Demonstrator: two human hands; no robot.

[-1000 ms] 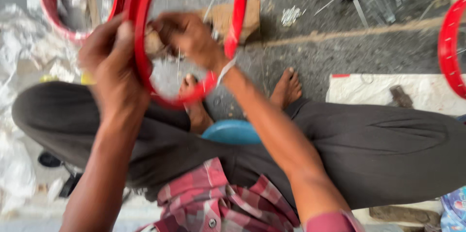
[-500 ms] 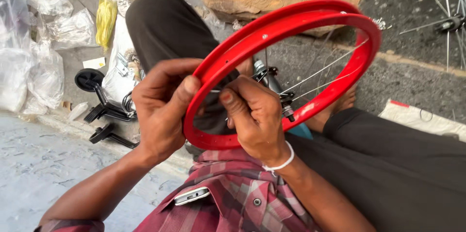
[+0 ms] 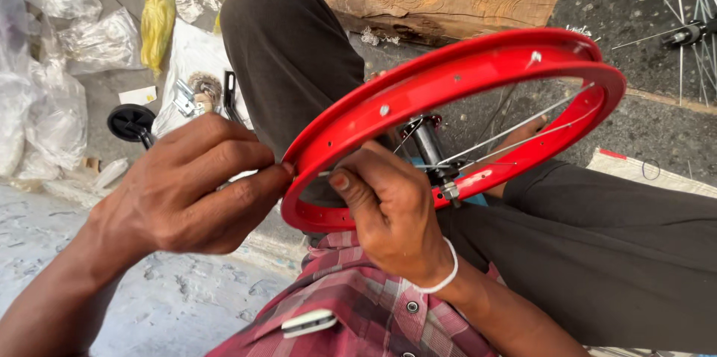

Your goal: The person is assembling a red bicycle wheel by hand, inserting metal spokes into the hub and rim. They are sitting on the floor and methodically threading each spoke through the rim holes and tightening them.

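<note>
Left hand point(image 3: 187, 189) pinches the red wheel rim point(image 3: 455, 84) over the lap, right hand point(image 3: 392, 211) pinching a thin spoke point(image 3: 515, 129) inside; rim looks stiff and light, best gripped at its edge.

Both hands point(image 3: 299, 193) on red wheel rim point(image 3: 463, 81)

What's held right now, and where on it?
Both hands hold the red rim at its near edge: left hand pinches outside, right hand inside.
</note>
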